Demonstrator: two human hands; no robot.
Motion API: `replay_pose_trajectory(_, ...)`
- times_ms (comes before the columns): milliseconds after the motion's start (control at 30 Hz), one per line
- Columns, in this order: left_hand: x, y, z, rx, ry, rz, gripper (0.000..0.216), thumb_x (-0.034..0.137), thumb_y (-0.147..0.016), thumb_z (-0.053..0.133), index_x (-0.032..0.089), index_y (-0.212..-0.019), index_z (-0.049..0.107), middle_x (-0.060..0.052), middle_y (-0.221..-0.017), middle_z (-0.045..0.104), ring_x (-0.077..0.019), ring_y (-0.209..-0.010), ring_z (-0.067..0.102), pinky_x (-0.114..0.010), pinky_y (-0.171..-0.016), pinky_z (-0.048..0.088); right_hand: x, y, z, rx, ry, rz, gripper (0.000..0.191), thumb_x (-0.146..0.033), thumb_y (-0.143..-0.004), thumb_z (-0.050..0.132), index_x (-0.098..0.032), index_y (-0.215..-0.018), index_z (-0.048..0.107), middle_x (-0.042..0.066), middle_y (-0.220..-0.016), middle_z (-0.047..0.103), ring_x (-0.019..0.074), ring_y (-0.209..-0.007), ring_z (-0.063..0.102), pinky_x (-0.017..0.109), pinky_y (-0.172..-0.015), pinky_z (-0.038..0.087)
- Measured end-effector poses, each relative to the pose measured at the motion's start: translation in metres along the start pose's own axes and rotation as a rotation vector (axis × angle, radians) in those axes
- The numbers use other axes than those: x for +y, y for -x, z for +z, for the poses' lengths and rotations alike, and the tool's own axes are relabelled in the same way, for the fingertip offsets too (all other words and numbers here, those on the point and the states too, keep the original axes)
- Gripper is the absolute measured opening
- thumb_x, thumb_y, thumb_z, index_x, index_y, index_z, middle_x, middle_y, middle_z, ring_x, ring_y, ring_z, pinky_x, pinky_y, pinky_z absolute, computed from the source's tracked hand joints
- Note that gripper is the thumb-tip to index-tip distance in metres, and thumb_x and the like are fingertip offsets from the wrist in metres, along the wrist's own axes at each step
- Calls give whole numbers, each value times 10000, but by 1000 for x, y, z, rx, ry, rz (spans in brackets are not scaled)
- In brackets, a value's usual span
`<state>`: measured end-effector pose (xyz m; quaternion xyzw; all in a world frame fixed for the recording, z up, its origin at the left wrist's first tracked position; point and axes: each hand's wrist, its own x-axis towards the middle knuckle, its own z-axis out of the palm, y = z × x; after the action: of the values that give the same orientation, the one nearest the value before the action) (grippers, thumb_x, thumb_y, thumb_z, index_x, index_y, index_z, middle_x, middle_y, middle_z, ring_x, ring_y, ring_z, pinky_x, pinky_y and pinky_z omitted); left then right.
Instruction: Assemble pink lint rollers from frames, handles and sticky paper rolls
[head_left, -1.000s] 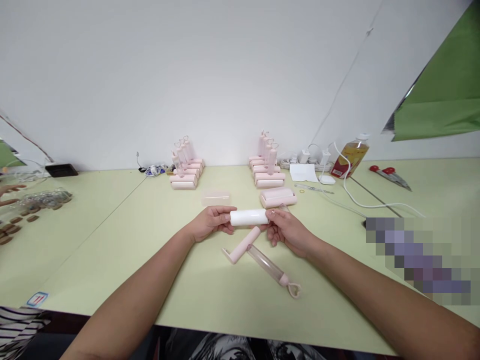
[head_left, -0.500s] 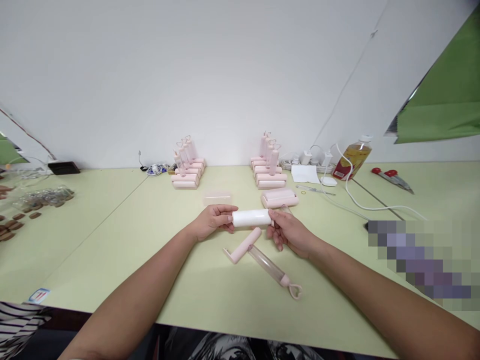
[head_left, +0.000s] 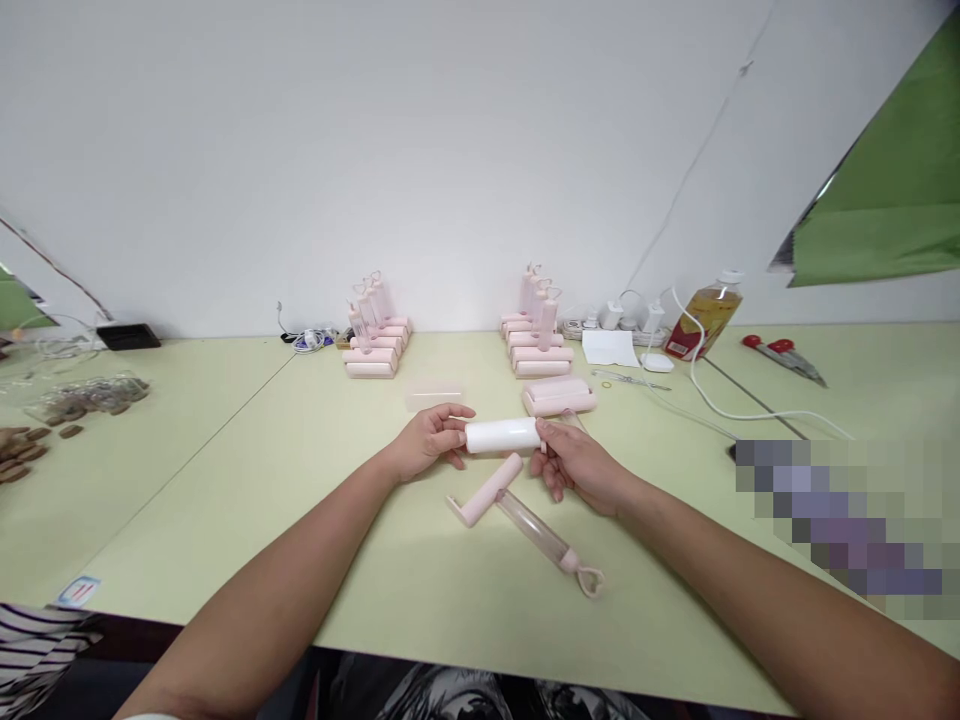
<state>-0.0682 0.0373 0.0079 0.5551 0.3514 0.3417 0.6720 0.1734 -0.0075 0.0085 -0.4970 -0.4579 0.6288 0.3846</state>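
Observation:
A white lint roll [head_left: 502, 436] lies level between my two hands, above the table. At its left end, my left hand [head_left: 433, 442] pinches it with thumb and fingertips. The roll's right end is gripped by my right hand [head_left: 577, 462], whose lower fingers curl beneath. Just below the roll rests a pink lint roller handle [head_left: 536, 525] with a clear grip, a bent arm and a heart-shaped loop. Behind my right hand lies a pink lint roller [head_left: 559, 396], and a clear piece behind that hand is partly hidden. A translucent pinkish cover [head_left: 435, 396] sits beyond my left hand.
Pink lint rollers stand in a left row [head_left: 371, 355] and a right row [head_left: 541, 358] near the wall. Toward the right are a drink bottle [head_left: 703, 318], white cables, tweezers [head_left: 631, 380] and red-handled pliers [head_left: 784, 358]. Brown pieces [head_left: 22, 455] lie far left.
The roll stays nearly still between both hands, with only slight finger shifts. A co-worker's hand at the far left edge has gone out of view.

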Motion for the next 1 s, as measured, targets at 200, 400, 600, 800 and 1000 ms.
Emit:
replay_pose_trajectory(200,-3,-2,1,11,8,-18,477,238,-697,697,148,-1132,523,-70,-838,676,-210,-685,704,-272,-525,565,2,-2,-2,6,-40,10,301,-426,-966,435,-155,-905,551,26,-645,639,77,-387,477,195,-311,450)
replay_pose_trajectory(400,2,0,3,27,74,-80,461,249,-731,656,139,-1160,528,-81,-852,670,-236,-711,715,-294,-528,569,1,-2,-2,3,-92,9,292,-403,-978,416,-153,-963,567,47,-718,659,77,-427,500,205,-356,485)
replay_pose_trajectory(600,0,-2,2,17,66,-66,505,255,-665,770,145,-1110,556,-54,-872,632,-168,-650,670,-242,-472,527,-1,-1,-2,9,-130,4,211,-357,-964,456,-176,-1015,551,57,-856,660,90,-503,567,211,-391,508)
replay_pose_trajectory(800,-6,-3,1,-2,40,-18,543,296,-643,811,137,-1105,574,-6,-769,584,-119,-621,592,-217,-465,499,-2,0,-2,-7,-121,-20,165,-315,-922,530,-186,-1021,560,29,-837,609,86,-522,566,185,-366,476)
replay_pose_trajectory(1000,-6,-2,3,-31,-49,8,487,467,-701,763,131,-1014,600,-15,-746,558,-116,-633,575,-194,-465,473,-1,0,-4,-51,-53,-31,274,-326,-867,605,-204,-1111,580,47,-942,590,119,-646,621,205,-425,533)
